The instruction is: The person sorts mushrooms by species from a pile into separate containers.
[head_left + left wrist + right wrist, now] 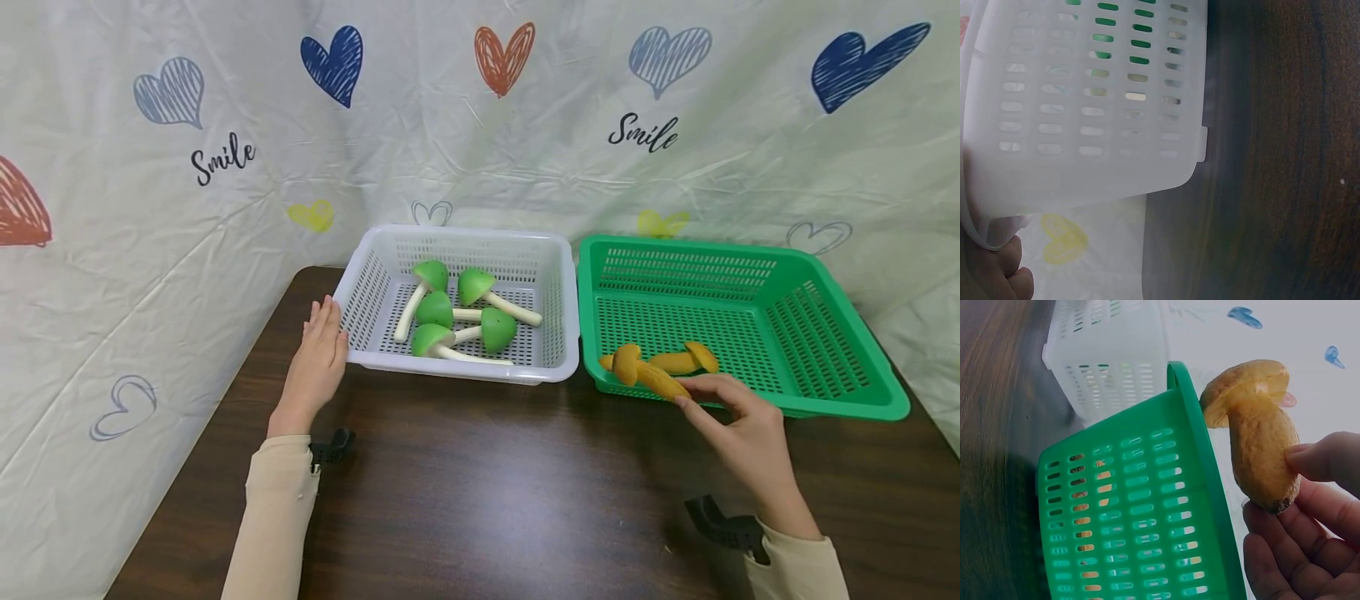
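Observation:
Over the near rim of the green basket (825,408), my right hand (746,425) pinches a yellow-brown mushroom (651,377) by the stem end, thumb on one side and fingers on the other. Its cap points left, and in the right wrist view the mushroom (1263,437) stands above the basket rim. Inside the green basket lies another yellow-brown mushroom (678,362), partly hidden behind the held one. My left hand (318,358) rests along the left rim of the white basket (457,367), fingers extended. Several green-capped mushrooms (497,329) with white stems lie in that basket.
Both baskets stand side by side on a dark wooden table (480,483), their facing rims close together. Behind them hangs a white cloth (465,150) printed with hearts and "Smile" lettering. Black wrist mounts (723,525) sit near the sleeves.

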Demonstrator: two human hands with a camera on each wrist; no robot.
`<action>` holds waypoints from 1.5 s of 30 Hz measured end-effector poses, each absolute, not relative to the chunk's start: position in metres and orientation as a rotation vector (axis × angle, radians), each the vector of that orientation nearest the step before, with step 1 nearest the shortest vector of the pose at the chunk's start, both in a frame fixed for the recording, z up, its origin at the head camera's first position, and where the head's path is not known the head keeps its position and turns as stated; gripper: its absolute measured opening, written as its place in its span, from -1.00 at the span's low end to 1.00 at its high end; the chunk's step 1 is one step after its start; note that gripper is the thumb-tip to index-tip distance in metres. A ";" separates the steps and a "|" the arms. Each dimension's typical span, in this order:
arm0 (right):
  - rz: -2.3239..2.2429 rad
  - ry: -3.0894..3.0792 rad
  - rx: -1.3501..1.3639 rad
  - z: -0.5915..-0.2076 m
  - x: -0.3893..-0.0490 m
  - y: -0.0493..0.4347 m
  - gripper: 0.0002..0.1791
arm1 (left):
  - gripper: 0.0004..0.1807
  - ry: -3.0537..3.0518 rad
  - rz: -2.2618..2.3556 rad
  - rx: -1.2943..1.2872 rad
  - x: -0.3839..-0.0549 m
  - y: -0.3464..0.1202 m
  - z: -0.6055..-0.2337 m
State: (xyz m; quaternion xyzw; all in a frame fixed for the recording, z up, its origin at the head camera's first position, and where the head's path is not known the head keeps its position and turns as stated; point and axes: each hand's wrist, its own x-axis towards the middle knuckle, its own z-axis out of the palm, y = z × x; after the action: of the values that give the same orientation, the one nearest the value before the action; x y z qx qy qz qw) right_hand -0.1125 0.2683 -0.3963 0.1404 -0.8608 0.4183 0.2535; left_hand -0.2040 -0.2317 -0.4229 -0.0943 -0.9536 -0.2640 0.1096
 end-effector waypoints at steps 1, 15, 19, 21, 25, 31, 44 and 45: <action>1.135 -2.340 0.382 -0.396 -0.113 0.269 -0.64 | -0.41 -2.804 -0.778 -0.278 -0.204 -0.232 -0.423; 1.026 -2.389 0.361 -0.391 -0.126 0.274 -0.72 | -0.41 -2.807 -0.759 -0.270 -0.207 -0.231 -0.424; 1.033 -2.403 0.356 -0.391 -0.129 0.275 -0.73 | -0.41 -2.801 -0.750 -0.271 -0.207 -0.231 -0.424; 1.042 -2.406 0.353 -0.391 -0.130 0.275 -0.74 | -0.41 -2.802 -0.748 -0.272 -0.206 -0.231 -0.424; 1.037 -2.407 0.360 -0.390 -0.131 0.275 -0.74 | -0.41 -2.813 -0.758 -0.271 -0.206 -0.231 -0.423; 1.046 -2.399 0.340 -0.389 -0.130 0.275 -0.75 | -0.42 -2.813 -0.767 -0.280 -0.207 -0.230 -0.424; 1.055 -2.389 0.294 -0.388 -0.125 0.277 -0.77 | -0.42 -2.813 -0.761 -0.279 -0.207 -0.231 -0.425; 1.054 -2.390 0.289 -0.388 -0.124 0.277 -0.77 | -0.42 -2.814 -0.763 -0.279 -0.207 -0.231 -0.425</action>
State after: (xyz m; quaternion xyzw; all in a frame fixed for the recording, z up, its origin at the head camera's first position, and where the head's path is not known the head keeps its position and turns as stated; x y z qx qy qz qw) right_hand -0.1245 0.2771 -0.3882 0.1062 -0.8797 0.3879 0.2539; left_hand -0.2071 -0.2309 -0.4246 -0.0946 -0.9553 -0.2591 0.1061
